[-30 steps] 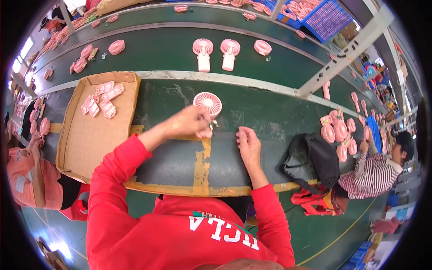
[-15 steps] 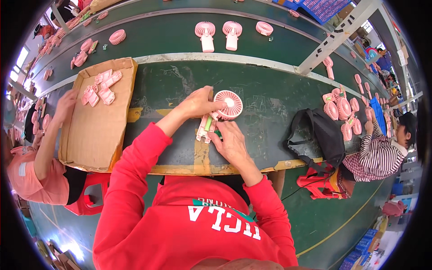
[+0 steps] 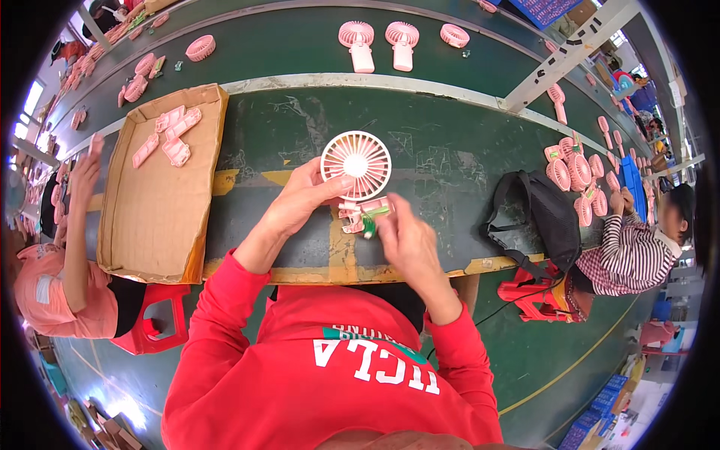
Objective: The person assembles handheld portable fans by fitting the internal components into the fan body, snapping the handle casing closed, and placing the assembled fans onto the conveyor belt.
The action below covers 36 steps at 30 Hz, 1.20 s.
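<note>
Holding the pink fan head (image 3: 356, 166) over the bench (image 3: 454, 214), clamped in the fingers of the left hand (image 3: 302, 196); meeting the green part (image 3: 368, 226) with the right hand (image 3: 411, 240), cannot tell if pinching it. Could dislodge that part by pressing unevenly.

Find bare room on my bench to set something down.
Bare: the bench between your right hand and the black backpack; the near half of the cardboard tray. Crowded: the tray's far end, with pink shells; beyond the backpack, with pink fan heads.
</note>
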Each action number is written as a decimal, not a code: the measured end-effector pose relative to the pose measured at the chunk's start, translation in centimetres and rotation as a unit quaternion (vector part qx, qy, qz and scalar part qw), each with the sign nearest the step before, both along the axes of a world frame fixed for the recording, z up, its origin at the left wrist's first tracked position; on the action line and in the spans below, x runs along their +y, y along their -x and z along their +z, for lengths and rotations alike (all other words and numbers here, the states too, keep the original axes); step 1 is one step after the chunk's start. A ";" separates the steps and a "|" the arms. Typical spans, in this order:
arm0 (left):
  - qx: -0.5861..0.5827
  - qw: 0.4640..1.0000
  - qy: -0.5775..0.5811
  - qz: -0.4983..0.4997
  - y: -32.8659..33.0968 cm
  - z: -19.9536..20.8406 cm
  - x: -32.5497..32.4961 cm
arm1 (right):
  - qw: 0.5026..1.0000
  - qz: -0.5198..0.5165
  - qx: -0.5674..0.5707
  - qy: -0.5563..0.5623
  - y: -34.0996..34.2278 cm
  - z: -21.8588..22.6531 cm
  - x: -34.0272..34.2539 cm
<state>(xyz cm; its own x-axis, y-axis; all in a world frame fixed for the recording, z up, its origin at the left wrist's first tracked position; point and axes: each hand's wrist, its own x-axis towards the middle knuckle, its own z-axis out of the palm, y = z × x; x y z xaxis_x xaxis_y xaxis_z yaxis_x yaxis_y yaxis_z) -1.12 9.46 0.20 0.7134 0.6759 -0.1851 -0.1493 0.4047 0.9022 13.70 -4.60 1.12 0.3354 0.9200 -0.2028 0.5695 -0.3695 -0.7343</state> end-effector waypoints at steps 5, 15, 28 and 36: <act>-0.026 0.999 0.018 0.005 0.8 1.1 -0.7 | 0.948 0.176 -0.148 -0.222 -1.6 -2.5 2.4; -0.223 0.950 0.215 0.027 2.2 0.1 -0.3 | 0.995 0.051 0.085 -0.018 -0.6 -2.6 2.0; -0.263 0.914 0.309 -0.001 1.6 1.6 -2.8 | 0.750 -0.099 0.654 -0.006 -0.2 -3.8 -0.9; -0.158 0.982 0.101 -0.033 -0.1 2.3 -4.5 | 0.755 -0.094 0.649 0.001 0.3 -4.2 -0.8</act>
<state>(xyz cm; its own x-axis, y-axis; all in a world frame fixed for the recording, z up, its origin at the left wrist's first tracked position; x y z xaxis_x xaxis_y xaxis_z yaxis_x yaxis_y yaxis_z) -1.00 4.99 2.47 0.7980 0.5983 -0.0723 -0.3768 0.5889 0.7150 13.38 -5.40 -3.10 -0.0223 0.8805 -0.4735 -0.6925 -0.3552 -0.6279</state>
